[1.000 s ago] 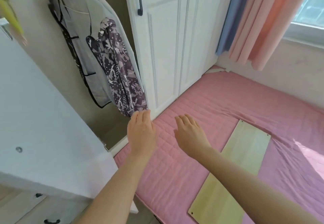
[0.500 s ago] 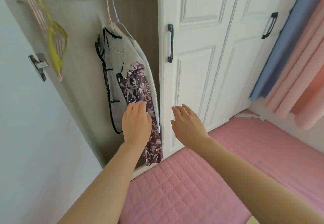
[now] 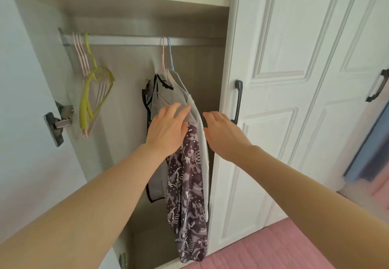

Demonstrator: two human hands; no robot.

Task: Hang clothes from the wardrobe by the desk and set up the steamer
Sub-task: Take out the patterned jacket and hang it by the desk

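Observation:
Inside the open wardrobe a metal rail [image 3: 134, 41] carries two hangers side by side, one pink [image 3: 162, 58] and one blue [image 3: 171, 58]. From them hang a grey garment with black trim [image 3: 168, 92] and a purple patterned garment [image 3: 189, 188]. My left hand [image 3: 166, 130] reaches in with straight fingers, their tips against the grey fabric. My right hand [image 3: 221, 134] is raised beside the garments' right edge, fingers relaxed, holding nothing. No steamer is in view.
Several empty pink and yellow-green hangers [image 3: 92, 92] hang at the rail's left end. A door hinge [image 3: 55, 121] sticks out on the open left door. The closed white door with a dark handle [image 3: 237, 100] stands at right. A pink quilt [image 3: 294, 247] lies below.
The view has tilted up from the pink quilt to the wardrobe rail. Both hands have risen and moved toward the hanging garments; the left now touches the grey one.

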